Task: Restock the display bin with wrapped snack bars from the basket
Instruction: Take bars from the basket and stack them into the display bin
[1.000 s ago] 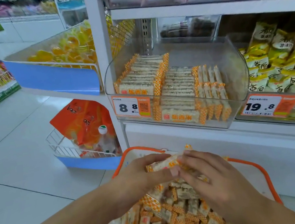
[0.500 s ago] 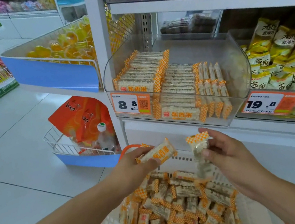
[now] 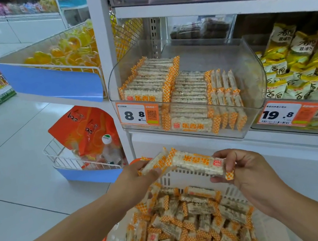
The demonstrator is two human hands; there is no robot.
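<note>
Shelving [image 3: 219, 8] in white across the far right, carrying a clear display bin [image 3: 254, 91] at mid height. Inside that bin, wrapped snack bars [image 3: 187, 94] in neat rows: a taller stack at left, a lower flat row in the middle, a few upright on edge at right, far right part of the bin floor bare. On the bin's near left front, a price tag [image 3: 138, 114] reading 8.8. Right of the bin, yellow and white snack bags [image 3: 302, 66] behind a 19.8 tag [image 3: 287, 113]. Left of the shelf post, a blue-fronted wire rack [image 3: 53, 83] of yellow sweets, and lower, a smaller wire rack [image 3: 63, 159] with an orange bag [image 3: 83, 128] and a white-capped bottle [image 3: 109, 149]. Nearest, at the bottom, a white basket [image 3: 184, 176] with an orange rim, heaped with loose bars [image 3: 192, 226] in orange-checked wrappers. Above the basket and below the bin, both hands raised close together. Left hand [image 3: 131, 185] with fingers closed around one bar [image 3: 155, 163], thumb on top. Right hand [image 3: 249, 176] pinching the right end of a second bar [image 3: 197, 163] between thumb and fingertips, bar lying roughly level, printed side up, its left end touching or overlapping the left hand's bar.
</note>
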